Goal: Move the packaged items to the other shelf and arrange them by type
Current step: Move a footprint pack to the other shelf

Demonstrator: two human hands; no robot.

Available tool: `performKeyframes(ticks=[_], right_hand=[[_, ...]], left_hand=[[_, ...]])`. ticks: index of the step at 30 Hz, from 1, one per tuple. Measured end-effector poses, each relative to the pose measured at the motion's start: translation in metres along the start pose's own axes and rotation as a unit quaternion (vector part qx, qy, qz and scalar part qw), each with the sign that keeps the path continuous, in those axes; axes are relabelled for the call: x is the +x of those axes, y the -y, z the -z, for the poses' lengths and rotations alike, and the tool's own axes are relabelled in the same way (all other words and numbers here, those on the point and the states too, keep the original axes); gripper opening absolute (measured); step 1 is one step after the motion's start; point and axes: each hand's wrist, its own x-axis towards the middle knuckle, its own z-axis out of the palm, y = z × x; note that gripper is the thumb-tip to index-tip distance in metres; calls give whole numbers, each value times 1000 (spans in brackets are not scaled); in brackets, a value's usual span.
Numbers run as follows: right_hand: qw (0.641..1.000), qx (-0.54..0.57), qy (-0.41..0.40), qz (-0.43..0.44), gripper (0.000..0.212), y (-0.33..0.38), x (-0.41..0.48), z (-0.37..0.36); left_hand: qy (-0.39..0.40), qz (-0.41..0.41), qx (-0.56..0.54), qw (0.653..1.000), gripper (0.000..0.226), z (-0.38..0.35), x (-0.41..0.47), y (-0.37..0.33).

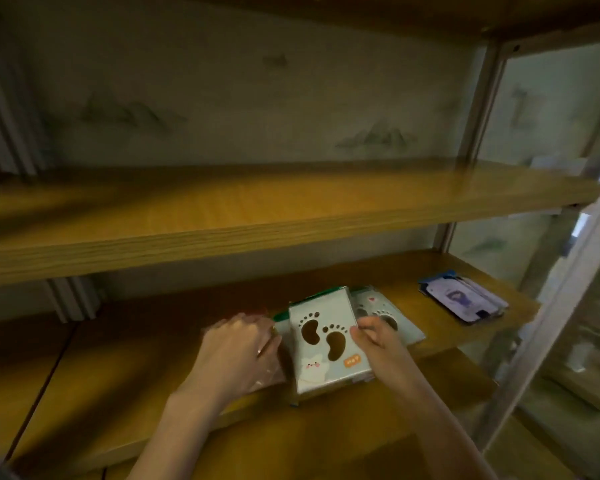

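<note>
A stack of pale green packets printed with two brown footprints [321,344] lies on the lower wooden shelf [118,393]. My right hand [373,336] pinches the stack's right edge, thumb on top. My left hand [238,344] lies on clear plastic wrapping at the stack's left side, fingers curled over it. Behind the right hand lies another footprint packet [383,311], partly covered. Further right on the same shelf sits a small pile of purple and blue packets [463,299].
The upper wooden shelf [257,209] spans the view above the hands. A pale metal upright [478,109] stands at the shelf's right end, with a glass panel [551,133] beyond it. A wall painted with mountains backs the shelves.
</note>
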Motion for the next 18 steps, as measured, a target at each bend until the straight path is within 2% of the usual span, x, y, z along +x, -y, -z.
performKeyframes(ticks=[4,11,14,18], right_hand=[[997,-76,30,18,9,-7,34,10],[980,-167,81,67,29,-11,64,3],[954,-265,80,116,34,-9,69,5],[897,-391,61,199,46,-3,65,13]], left_hand=[[-12,48,16,999,36,-12,7,-10],[-30,135,48,989,36,-22,5,-30],[-33,159,64,985,38,-24,0,-33],[-29,185,79,979,40,-22,-9,-34]])
